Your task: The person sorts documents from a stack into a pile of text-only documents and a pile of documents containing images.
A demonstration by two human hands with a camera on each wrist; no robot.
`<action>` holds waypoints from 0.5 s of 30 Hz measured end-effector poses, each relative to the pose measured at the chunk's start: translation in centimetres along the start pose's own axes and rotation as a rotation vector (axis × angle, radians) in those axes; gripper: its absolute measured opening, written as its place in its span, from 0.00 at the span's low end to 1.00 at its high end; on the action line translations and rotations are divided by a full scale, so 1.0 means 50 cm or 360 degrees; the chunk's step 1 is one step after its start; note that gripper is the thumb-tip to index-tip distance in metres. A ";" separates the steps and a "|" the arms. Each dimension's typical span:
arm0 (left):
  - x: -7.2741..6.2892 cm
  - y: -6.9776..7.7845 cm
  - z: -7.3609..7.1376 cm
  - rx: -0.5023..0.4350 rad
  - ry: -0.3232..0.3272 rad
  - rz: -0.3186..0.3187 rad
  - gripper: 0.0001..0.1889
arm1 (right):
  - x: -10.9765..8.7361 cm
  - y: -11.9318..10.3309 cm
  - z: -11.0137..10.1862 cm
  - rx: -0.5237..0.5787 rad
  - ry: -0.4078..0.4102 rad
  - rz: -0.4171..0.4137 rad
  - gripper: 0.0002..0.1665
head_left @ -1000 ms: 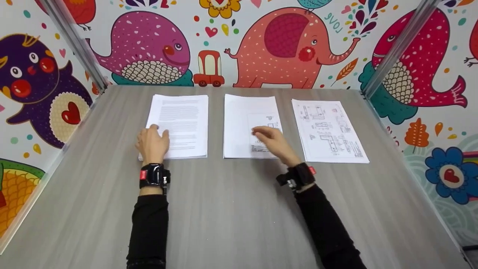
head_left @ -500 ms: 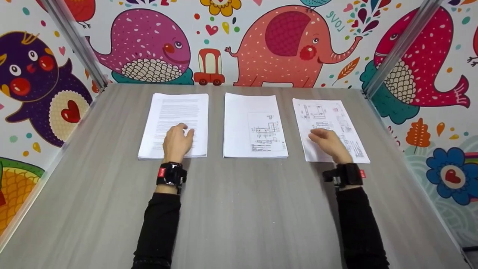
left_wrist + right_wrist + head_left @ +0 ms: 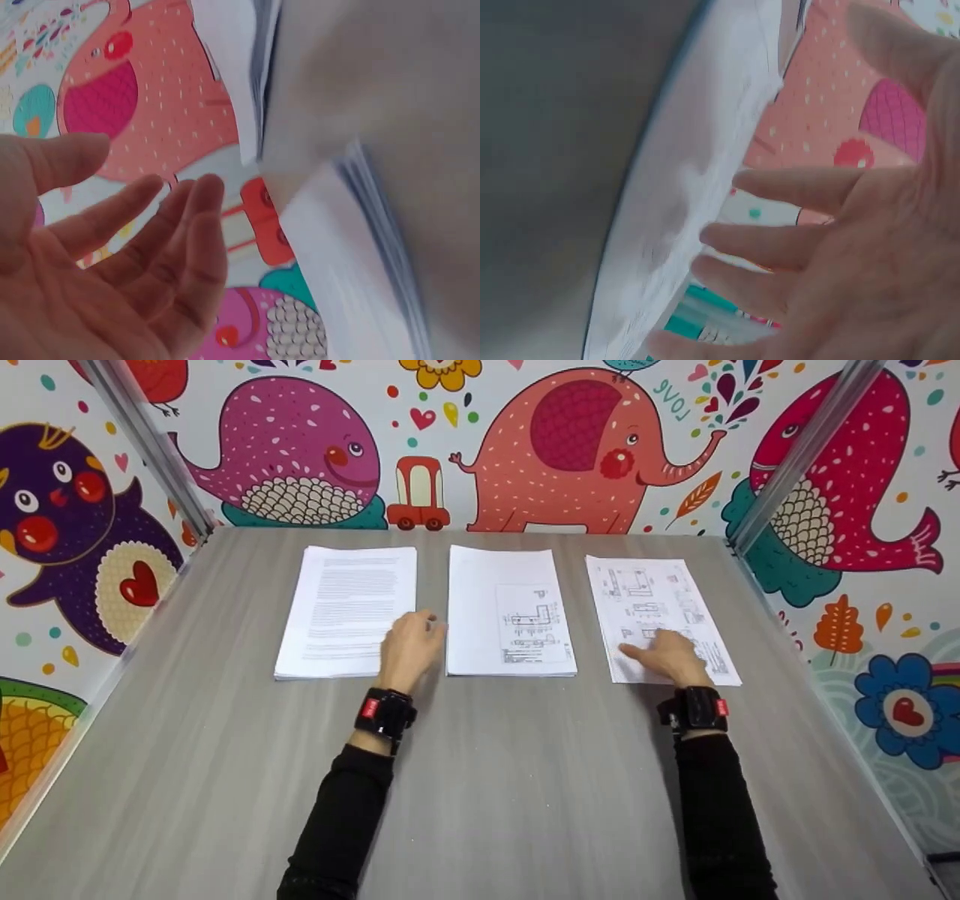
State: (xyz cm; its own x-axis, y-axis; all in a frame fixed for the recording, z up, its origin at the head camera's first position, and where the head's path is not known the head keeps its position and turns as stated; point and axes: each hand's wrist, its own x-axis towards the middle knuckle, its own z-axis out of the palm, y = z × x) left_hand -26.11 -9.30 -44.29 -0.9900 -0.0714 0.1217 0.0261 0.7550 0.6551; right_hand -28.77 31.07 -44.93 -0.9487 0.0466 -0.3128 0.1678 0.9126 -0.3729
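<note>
Papers lie in three stacks across the table (image 3: 480, 780): right hand (image 3: 664, 656), fingers relaxed, rests on the three-o'clock stack (image 3: 660, 615); left hand (image 3: 409, 649), fingers loose, hovers at the nine-o'clock stack's (image 3: 345, 607) right edge.

Three paper stacks (image 3: 510, 611) side by side on table (image 3: 480, 780)

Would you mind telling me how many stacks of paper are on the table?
3, in a row: the left stack beside the left hand, the middle stack, and the right stack under the right hand. None appears hidden.
</note>
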 end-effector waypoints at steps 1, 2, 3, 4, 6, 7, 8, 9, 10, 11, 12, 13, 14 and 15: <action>-0.001 0.009 0.009 -0.0005 -0.0027 0.0015 0.20 | -0.001 0.009 -0.007 0.0015 0.0002 0.0060 0.56; -0.002 0.017 0.018 -0.0010 -0.0047 0.0027 0.20 | -0.002 0.019 -0.013 0.0031 0.0015 0.0116 0.56; -0.002 0.025 0.027 -0.0017 -0.0065 0.0032 0.20 | -0.003 0.029 -0.018 0.0052 0.0027 0.0171 0.55; -0.002 0.032 0.035 -0.0025 -0.0085 0.0036 0.20 | -0.003 0.042 -0.022 0.0068 0.0042 0.0208 0.53; -0.004 0.047 0.051 -0.0042 -0.0115 0.0052 0.19 | -0.003 0.067 -0.029 0.0110 0.0071 0.0275 0.50; -0.005 0.055 0.059 -0.0051 -0.0125 0.0060 0.18 | -0.004 0.079 -0.032 0.0141 0.0082 0.0308 0.50; -0.006 0.063 0.067 -0.0064 -0.0136 0.0075 0.18 | -0.005 0.090 -0.033 0.0163 0.0095 0.0333 0.49; -0.007 0.071 0.074 -0.0068 -0.0149 0.0096 0.18 | -0.006 0.100 -0.035 0.0179 0.0097 0.0358 0.50; -0.008 0.079 0.082 -0.0061 -0.0156 0.0120 0.17 | -0.007 0.110 -0.036 0.0190 0.0101 0.0377 0.52; -0.009 0.086 0.089 -0.0049 -0.0161 0.0143 0.17 | -0.008 0.117 -0.038 0.0197 0.0098 0.0392 0.54; -0.011 0.094 0.096 -0.0025 -0.0165 0.0160 0.17 | -0.009 0.124 -0.038 0.0200 0.0092 0.0405 0.56; -0.012 0.101 0.102 0.0002 -0.0168 0.0175 0.17 | -0.010 0.128 -0.039 0.0202 0.0087 0.0413 0.57; -0.014 0.109 0.108 0.0029 -0.0173 0.0186 0.17 | -0.010 0.132 -0.040 0.0196 0.0082 0.0416 0.59; -0.016 0.115 0.114 0.0051 -0.0181 0.0193 0.17 | -0.010 0.134 -0.040 0.0194 0.0079 0.0416 0.60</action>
State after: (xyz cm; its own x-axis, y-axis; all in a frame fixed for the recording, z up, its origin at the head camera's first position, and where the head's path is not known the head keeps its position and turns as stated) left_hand -25.95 -1.17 -44.85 -0.9892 0.0943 0.1125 0.1439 0.7741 0.6165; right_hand -27.72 37.99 -45.53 -0.8805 0.2962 -0.3701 0.4363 0.8117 -0.3884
